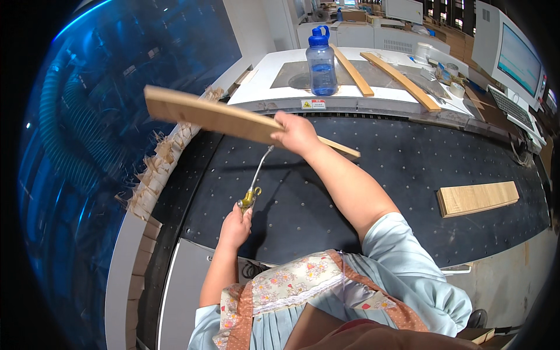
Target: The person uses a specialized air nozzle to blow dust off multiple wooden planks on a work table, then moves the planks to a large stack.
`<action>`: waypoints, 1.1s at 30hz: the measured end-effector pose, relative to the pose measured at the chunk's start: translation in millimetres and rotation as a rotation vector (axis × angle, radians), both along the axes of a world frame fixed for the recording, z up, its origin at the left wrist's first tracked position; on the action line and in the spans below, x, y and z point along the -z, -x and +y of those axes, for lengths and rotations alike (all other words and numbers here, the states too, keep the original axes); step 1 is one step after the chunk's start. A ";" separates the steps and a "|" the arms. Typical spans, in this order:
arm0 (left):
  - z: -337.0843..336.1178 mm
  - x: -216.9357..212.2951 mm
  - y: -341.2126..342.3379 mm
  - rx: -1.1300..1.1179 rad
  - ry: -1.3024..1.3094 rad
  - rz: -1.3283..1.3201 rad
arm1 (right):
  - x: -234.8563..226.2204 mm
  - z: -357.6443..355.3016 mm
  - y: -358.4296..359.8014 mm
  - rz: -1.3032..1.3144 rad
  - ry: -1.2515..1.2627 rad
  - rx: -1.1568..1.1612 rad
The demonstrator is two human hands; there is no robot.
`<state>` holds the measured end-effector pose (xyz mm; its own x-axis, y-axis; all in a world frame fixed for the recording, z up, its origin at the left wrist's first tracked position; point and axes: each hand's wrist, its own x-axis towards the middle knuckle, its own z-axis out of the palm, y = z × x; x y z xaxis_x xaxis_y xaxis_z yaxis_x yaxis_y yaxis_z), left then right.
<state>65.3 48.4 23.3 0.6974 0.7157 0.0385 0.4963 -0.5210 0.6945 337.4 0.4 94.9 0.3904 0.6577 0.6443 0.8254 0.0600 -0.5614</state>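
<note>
My right hand [296, 135] grips the right end of a long wooden board [210, 116], which is raised above the black table and slants up to the left. Its far end is slightly blurred. Lower down, my left hand [235, 226] is closed around an air blow gun [249, 197] with a brass-coloured body and a thin bent metal nozzle. The nozzle tip points up toward the underside of the board, close to my right hand. Behind my right wrist, part of a narrow wooden strip [341, 147] shows on the table; the rest of it is hidden.
A short stack of wooden boards [479, 198] lies on the black dotted table [402, 169] at right. On the white machine ledge stand a blue water bottle [322, 64] and two wooden strips [402, 81]. A monitor [516, 58] and keyboard [511, 108] are far right; a blue translucent screen [116, 87] borders the left.
</note>
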 end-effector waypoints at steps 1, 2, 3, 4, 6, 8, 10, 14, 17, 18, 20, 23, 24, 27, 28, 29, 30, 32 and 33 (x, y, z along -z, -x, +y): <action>-5.2 -5.6 -1.6 -0.006 0.015 -0.002 | -9.7 -0.8 -0.2 0.048 -0.059 0.019; -8.3 -7.7 -3.9 -0.010 0.030 -0.004 | -14.9 1.5 -0.7 0.186 -0.162 -0.036; -6.2 -2.5 -4.2 -0.008 -0.025 -0.003 | -20.4 3.9 -0.5 0.324 -0.265 -0.091; 0.6 8.5 2.7 -0.015 -0.079 0.000 | -23.9 9.5 2.3 0.466 -0.366 -0.155; 11.8 28.0 7.7 -0.020 -0.200 0.014 | -20.7 18.1 -3.8 0.584 -0.455 -0.194; 16.3 35.9 12.7 -0.046 -0.335 0.040 | -6.8 29.7 -9.0 0.762 -0.561 -0.260; 12.0 33.2 13.6 -0.084 -0.336 0.083 | 8.9 28.7 -11.9 0.991 -0.638 -0.317; -1.3 19.4 7.2 -0.106 -0.362 0.174 | 33.6 20.9 -12.8 1.248 -0.805 -0.308; 4.9 36.8 2.2 -0.076 -0.456 0.153 | 59.4 11.7 -31.3 1.378 -0.829 -0.342; 5.0 38.4 -0.2 -0.075 -0.458 0.168 | 67.6 9.6 -35.6 1.408 -0.814 -0.359; 9.6 42.9 1.4 -0.106 -0.460 0.192 | 75.4 7.1 -29.9 1.428 -0.866 -0.369; 18.4 48.1 4.3 -0.185 -0.426 0.230 | 88.5 4.6 -32.7 1.502 -0.797 -0.359; 19.3 48.7 5.0 -0.201 -0.411 0.234 | 90.4 3.9 -32.3 1.524 -0.783 -0.350; 10.1 27.8 -13.0 -0.177 -0.325 0.263 | 92.7 -0.2 -37.9 1.505 -0.798 -0.329; 8.6 23.6 -16.9 -0.187 -0.325 0.279 | 93.5 0.6 -37.0 1.498 -0.802 -0.324; 7.8 20.6 -20.7 -0.194 -0.324 0.294 | 94.4 1.2 -36.1 1.515 -0.791 -0.318; 8.2 19.5 -22.9 -0.201 -0.324 0.309 | 95.4 1.4 -35.5 1.532 -0.781 -0.310; 12.6 20.1 -21.3 -0.201 -0.325 0.337 | 94.6 1.6 -34.7 1.549 -0.768 -0.291; 12.9 20.4 -18.5 -0.200 -0.324 0.350 | 94.7 0.8 -34.2 1.550 -0.763 -0.277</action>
<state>83.7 61.3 2.9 0.5586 0.8266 0.0689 0.7822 -0.5526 0.2878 371.6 1.2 0.2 0.8289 0.5592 -0.0132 -0.4788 0.6971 -0.5336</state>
